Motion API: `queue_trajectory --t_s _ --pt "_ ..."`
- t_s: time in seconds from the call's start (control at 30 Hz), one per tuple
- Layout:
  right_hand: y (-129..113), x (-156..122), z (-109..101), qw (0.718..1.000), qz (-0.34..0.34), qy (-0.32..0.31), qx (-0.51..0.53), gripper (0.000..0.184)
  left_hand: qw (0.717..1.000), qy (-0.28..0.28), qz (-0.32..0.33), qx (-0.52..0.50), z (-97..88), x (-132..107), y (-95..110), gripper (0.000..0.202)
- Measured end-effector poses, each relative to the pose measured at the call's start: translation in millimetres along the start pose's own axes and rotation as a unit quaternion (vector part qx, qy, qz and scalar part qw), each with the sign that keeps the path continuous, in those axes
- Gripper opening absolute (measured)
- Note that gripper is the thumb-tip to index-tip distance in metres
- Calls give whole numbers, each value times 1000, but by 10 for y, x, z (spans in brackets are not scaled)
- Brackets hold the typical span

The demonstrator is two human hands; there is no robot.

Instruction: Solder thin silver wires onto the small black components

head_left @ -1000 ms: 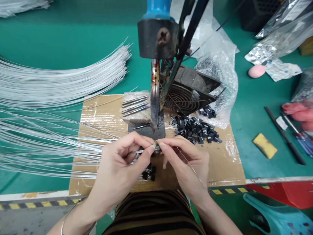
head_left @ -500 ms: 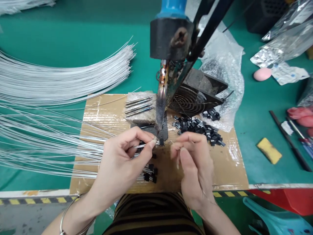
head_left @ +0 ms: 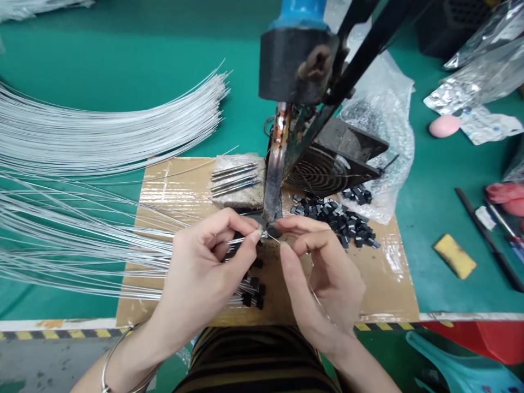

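Under the tip of a clamped soldering iron [head_left: 273, 183], my left hand [head_left: 207, 270] pinches a white wire [head_left: 234, 241] between thumb and forefinger. At that wire's end, just past my fingertips, is a small black component [head_left: 273, 232]. My right hand [head_left: 323, 273] is closed on a thin strand of solder wire [head_left: 319, 301], which runs across its palm; the free end points at the joint by the iron tip. Several finished-looking wires with black components [head_left: 254, 292] lie below my left hand, partly hidden by it.
Loose black components [head_left: 338, 218] are heaped on the cardboard [head_left: 385, 284] beside a small fan [head_left: 323, 169]. A bundle of white wires [head_left: 123, 134] lies at the left. Metal rods rest on a pale block [head_left: 237, 191]. A yellow sponge [head_left: 455, 256] sits at right.
My right hand has moved left and up, bringing the solder wire to the component under the iron tip. My left hand holds nearly the same place. The view has shifted slightly.
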State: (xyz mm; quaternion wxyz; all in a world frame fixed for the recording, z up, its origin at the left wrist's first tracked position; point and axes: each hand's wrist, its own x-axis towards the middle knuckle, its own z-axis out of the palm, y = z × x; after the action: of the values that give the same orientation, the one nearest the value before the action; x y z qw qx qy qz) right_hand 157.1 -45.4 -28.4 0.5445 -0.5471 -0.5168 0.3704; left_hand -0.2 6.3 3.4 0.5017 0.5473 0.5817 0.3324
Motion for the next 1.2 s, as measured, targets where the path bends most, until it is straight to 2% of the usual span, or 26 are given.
queue_trajectory --t_s 0.2,0.47,1.2 --pt "-24 4 18 1000 11 6 21 24 1000 10 0 3 0 12 38 10" --pt "-50 46 17 998 36 10 48 20 1000 20 3 7 -25 25 53 9" --pt "-73 70 12 997 37 15 72 19 1000 25 19 0 -15 28 114 11"
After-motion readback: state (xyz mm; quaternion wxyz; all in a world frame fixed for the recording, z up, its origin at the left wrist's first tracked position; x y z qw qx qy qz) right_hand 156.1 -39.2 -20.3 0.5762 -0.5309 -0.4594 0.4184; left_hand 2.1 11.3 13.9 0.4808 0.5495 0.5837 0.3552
